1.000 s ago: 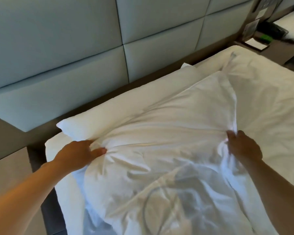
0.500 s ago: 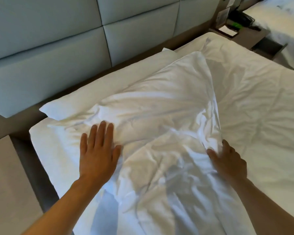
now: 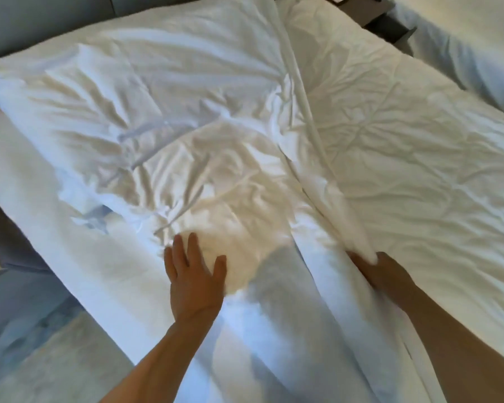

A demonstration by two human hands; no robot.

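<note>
A wrinkled white duvet point(image 3: 186, 146) covers the left half of the bed, its folded right edge running down the middle. My left hand point(image 3: 194, 279) lies flat on it with straight fingers, pressing the cloth near the front. My right hand point(image 3: 381, 274) holds the duvet's folded edge point(image 3: 312, 126), fingers tucked into the fabric and partly hidden. To the right lies the creased white bedsheet point(image 3: 405, 146).
The bed's left side drops to a grey floor point(image 3: 35, 338). A padded headboard point(image 3: 41, 21) runs along the top left. A dark bedside table point(image 3: 387, 21) stands at the top right, with a second white bed point(image 3: 477, 53) beyond it.
My left hand let go of the duvet, flattened and slid toward me. My right hand also drew back along the folded edge. My view tipped down toward the bed.
</note>
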